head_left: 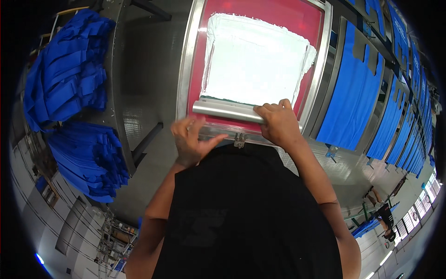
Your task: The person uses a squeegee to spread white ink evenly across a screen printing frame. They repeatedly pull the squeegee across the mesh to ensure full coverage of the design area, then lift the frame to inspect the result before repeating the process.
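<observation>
My right hand [279, 122] is closed around the right end of a silver metal squeegee [223, 110], which lies crosswise near the close end of a printing screen. The screen has a metal frame [185, 69] and a pinkish-red mesh [312, 29]. A thick layer of white ink [254, 58] with ragged edges covers most of the mesh beyond the squeegee. Slightly blurred, my left hand [191, 141] is just below the squeegee's left end, over the frame's near left corner. Its fingers are spread with nothing in them. Between my hands, a small metal clamp [239, 140] sits on the near frame edge.
Piles of folded blue fabric [69, 69] stand at the left, beside a long grey table [146, 69]. Blue fabric panels [350, 97] lie in a row on boards along the right. Another person [384, 215] is far off at the lower right.
</observation>
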Motion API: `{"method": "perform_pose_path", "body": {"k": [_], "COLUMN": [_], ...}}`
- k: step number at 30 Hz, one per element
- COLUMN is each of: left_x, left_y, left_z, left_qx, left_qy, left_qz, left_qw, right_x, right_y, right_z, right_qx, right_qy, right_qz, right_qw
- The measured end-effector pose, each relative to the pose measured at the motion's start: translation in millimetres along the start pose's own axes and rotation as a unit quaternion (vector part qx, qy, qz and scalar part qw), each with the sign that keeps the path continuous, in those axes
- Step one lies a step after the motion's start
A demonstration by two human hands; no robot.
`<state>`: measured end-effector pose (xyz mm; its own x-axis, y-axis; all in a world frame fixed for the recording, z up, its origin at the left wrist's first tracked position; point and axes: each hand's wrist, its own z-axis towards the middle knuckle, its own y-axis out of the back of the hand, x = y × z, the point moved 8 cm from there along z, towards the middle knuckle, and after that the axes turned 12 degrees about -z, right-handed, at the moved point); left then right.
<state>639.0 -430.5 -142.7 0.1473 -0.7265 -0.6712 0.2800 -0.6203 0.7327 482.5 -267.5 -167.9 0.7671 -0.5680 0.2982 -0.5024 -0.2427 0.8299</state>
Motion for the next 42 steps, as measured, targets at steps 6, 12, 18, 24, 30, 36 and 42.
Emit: {"method": "perform_pose_path", "body": {"k": [6,12,18,24,30,36,42], "left_x": [29,38,31,12,11,15,54], "left_y": [-45,-52,-57,-52,-54,-90,-132], "left_z": [78,52,32,24,5,126,235], "left_qx": [0.257,0.247,0.268,0.18,0.163,0.092,0.252], "left_qy": [0.022,-0.027,-0.01,-0.016,-0.046,-0.094,0.014], "left_qz": [0.084,-0.022,-0.004,-0.042,-0.084,0.018,-0.039], "left_qw": [0.963,0.969,0.963,0.983,0.982,0.991,0.967], "right_x": [-26,-56,-53,-52,-47,-126,-200], "right_y": [8,-12,-25,-44,-56,2,44], "right_z": [-29,-85,-99,-109,-130,-56,-8], "right_qx": [-0.091,-0.111,-0.147,-0.149,-0.15,-0.22,-0.153], "right_qy": [-0.052,-0.179,-0.222,-0.221,-0.27,-0.282,-0.269], "right_qz": [-0.019,-0.027,0.011,0.016,0.017,-0.056,-0.117], "right_qw": [0.994,0.977,0.964,0.964,0.951,0.932,0.944]}}
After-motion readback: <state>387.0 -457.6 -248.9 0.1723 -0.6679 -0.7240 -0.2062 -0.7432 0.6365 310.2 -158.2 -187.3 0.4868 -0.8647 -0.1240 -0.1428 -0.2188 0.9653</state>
